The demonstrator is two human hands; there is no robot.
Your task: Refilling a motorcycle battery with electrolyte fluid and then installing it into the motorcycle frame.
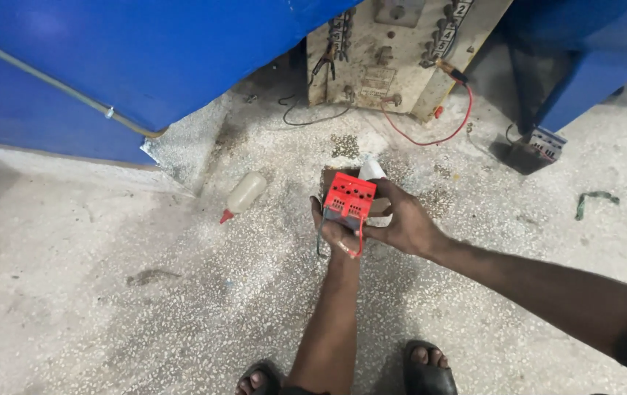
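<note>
A squeeze bottle point(244, 195) lies on the speckled floor point(108, 292); the left hand point(337, 232) cups a red battery point(349, 197) from below, the right hand point(405, 219) clasps its side, a wire point(438, 135) trailing beyond

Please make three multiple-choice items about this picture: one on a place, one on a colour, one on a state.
1. Where does the whitish plastic squeeze bottle with a red tip lie?
A. on the speckled concrete floor
B. in a hand
C. on the blue wall

2. What colour is the top of the small boxy device with wires?
A. green
B. red
C. yellow

3. How is the device held?
A. it lies untouched
B. by one hand
C. by left hand and right hand

Answers: 1 A, it lies on its side there; 2 B, plainly red; 3 C, both hands grip it.
</note>
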